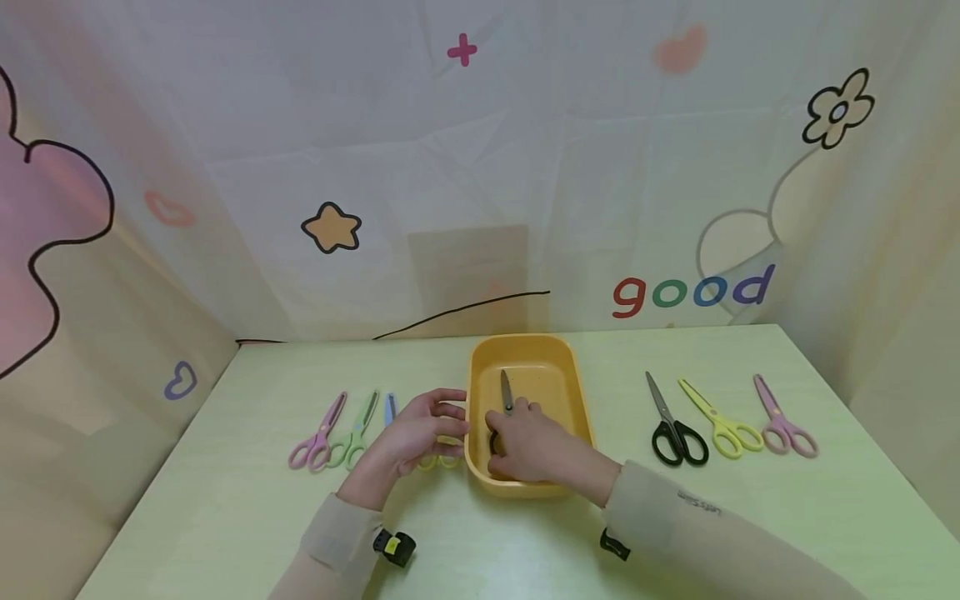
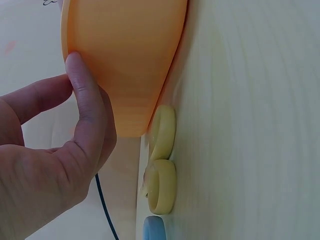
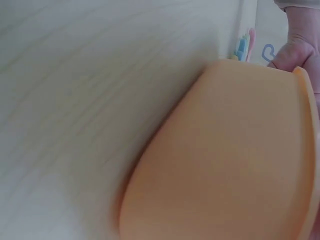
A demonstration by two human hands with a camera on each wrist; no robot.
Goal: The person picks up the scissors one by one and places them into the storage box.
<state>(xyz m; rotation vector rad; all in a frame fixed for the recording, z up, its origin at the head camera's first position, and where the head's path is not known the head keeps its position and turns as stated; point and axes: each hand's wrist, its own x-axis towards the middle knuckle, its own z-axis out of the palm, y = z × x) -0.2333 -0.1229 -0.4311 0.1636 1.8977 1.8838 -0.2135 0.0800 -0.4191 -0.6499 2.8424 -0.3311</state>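
A pair of black-handled scissors (image 1: pixel 506 387) lies in the yellow-orange tray (image 1: pixel 471 383), blade pointing to the far end. My right hand (image 1: pixel 532 442) reaches over the near right rim and grips the scissors by the handles, which it mostly hides. Beside the tray, my left hand (image 1: pixel 416 433) touches the left rim with its fingertips, its fingers loosely bent. The left wrist view shows those fingers (image 2: pixel 86 95) against the tray's outer wall (image 2: pixel 130 55). In the right wrist view the tray wall (image 3: pixel 225 150) hides the right hand's grip.
Left of the tray lie pink scissors (image 1: pixel 322 435), green scissors (image 1: pixel 360 432), blue scissors (image 1: pixel 390 408) and yellow scissors (image 2: pixel 163 186), some partly behind my left hand. On the right are black-handled scissors (image 1: pixel 675 435), yellow scissors (image 1: pixel 723 423) and pink scissors (image 1: pixel 782 425). A printed curtain (image 1: pixel 480 167) hangs behind the table (image 1: pixel 225 500).
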